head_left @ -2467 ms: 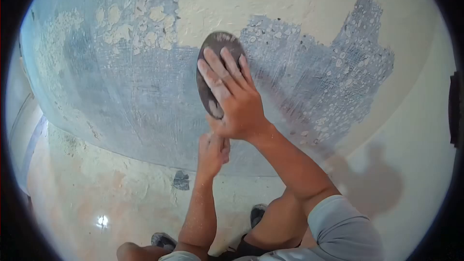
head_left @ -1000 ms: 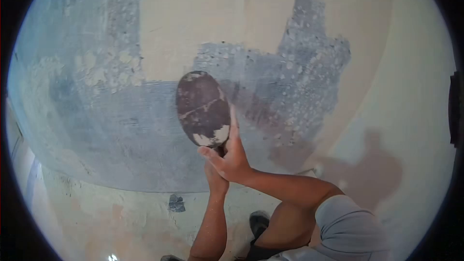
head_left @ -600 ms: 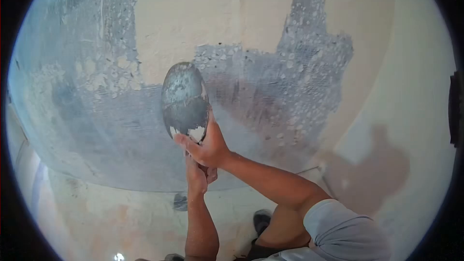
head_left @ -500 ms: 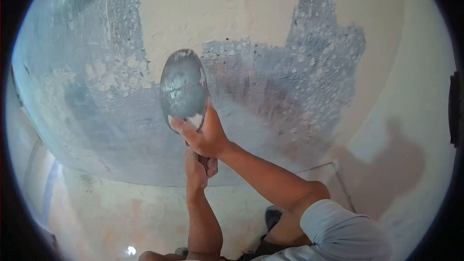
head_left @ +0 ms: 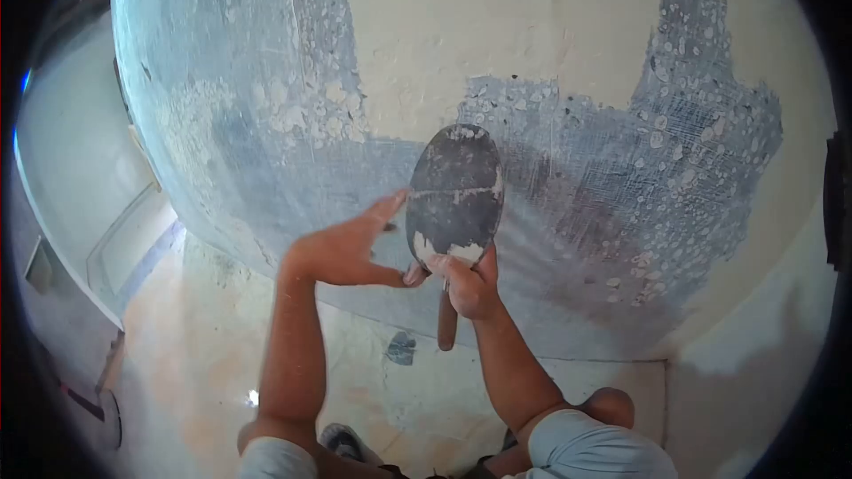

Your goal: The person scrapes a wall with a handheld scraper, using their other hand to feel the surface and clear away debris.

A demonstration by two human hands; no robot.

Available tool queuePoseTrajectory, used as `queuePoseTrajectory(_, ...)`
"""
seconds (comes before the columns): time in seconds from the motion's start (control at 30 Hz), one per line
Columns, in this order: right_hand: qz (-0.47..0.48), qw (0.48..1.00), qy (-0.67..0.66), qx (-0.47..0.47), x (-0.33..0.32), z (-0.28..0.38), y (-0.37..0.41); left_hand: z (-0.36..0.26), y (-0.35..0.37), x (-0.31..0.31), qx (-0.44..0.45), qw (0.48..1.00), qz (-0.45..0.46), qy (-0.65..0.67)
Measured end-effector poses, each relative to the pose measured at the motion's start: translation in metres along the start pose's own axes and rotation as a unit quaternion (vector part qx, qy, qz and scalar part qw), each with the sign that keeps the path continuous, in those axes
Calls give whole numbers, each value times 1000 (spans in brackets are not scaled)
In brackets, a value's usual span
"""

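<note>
Right hand [head_left: 472,291] closed round the cream-smeared lower end of a dark-grey oval plate [head_left: 453,217], thumb on its face; brown rod-like handle [head_left: 447,326] projects below; left hand [head_left: 342,251] spread wide at the plate's left edge, contact unclear; plate before blue-grey and cream wall [head_left: 293,179].

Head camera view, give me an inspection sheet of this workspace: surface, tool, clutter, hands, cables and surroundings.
Surface: wall has rough grey areas beside smoother cream ones; pale spots dot the grey.
Tool: oval tool has a dark face with pale residue at its lower end; brown handle hangs below.
Clutter: dark patch on the floor; cannot tell whether it is loose or a stain.
Hands: right hand grips the oval tool's lower end; left hand is open beside its left edge, contact unclear.
Cables: nothing seen that is clearly a cable.
Surroundings: pale panel at far left; shoe near the bottom.
</note>
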State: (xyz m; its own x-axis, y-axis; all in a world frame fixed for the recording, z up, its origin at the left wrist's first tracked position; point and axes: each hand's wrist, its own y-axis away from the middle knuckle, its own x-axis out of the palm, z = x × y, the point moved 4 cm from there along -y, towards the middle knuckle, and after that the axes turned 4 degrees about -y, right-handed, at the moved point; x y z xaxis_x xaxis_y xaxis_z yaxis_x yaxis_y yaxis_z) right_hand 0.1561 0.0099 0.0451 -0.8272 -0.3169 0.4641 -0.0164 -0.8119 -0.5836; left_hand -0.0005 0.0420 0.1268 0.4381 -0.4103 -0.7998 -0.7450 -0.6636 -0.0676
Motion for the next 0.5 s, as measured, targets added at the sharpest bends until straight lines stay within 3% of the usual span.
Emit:
queuePoseTrajectory(0.03,-11,1000,-7,16,-4,-1,-2,0,0,-7,19,997,-20,-74)
queuePoseTrajectory(0.1,-32,998,8,60,-13,-8,-6,8,4,-13,47,996,-21,-78)
queuePoseTrajectory(0.17,-6,998,26,54,-10,-6,-8,-7,6,-13,104,988,-93,-72)
queuePoseTrajectory(0.2,35,997,18,62,-13,-10,-10,-16,0,-6,159,970,-123,-135)
queuePoseTrajectory(0.27,0,1000,12,23,-21,-35,-11,-22,-10,15,138,972,-116,-147)
queuePoseTrajectory(0.3,27,993,15,117,-10,-21,-10,-24,-14,25,127,971,-116,-169)
queuePoseTrajectory(0.37,-37,998,-50,-7,-4,-33,-13,-23,-13,36,126,956,-118,-238)
queuePoseTrajectory(0.4,-55,998,-13,-27,-1,-32,-14,-25,-9,36,115,954,-101,-257)
queuePoseTrajectory(0.47,-22,1000,-11,19,-5,-31,-7,-27,4,28,110,956,-76,-262)
queuePoseTrajectory(0.5,-18,999,34,-4,-6,-32,-6,-30,13,22,108,960,-48,-254)
